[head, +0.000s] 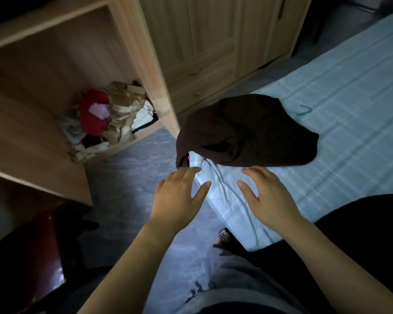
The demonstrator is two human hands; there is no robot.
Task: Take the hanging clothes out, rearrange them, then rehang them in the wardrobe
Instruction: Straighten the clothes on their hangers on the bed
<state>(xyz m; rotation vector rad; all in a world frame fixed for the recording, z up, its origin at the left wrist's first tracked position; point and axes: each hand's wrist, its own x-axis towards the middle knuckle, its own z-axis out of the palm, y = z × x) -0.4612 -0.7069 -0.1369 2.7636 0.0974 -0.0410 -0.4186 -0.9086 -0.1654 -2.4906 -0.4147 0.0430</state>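
A dark brown garment (243, 130) lies crumpled on the near corner of the bed (349, 109), which has a pale blue checked sheet. A small red bit shows under the garment's left edge. My left hand (179, 196) hovers just below that edge, fingers spread, holding nothing. My right hand (268, 196) hovers over the sheet just below the garment, fingers also apart and empty. A teal hanger (302, 111) lies on the bed beyond the garment. The open wooden wardrobe (61, 71) stands at the left.
A heap of red, beige and white clothes (104, 123) fills the wardrobe's bottom. Closed wardrobe doors and drawers (204, 48) stand behind. A dark red object (34, 257) sits at lower left. Grey floor (127, 173) lies between wardrobe and bed. My sandalled foot (224, 236) rests by the bed.
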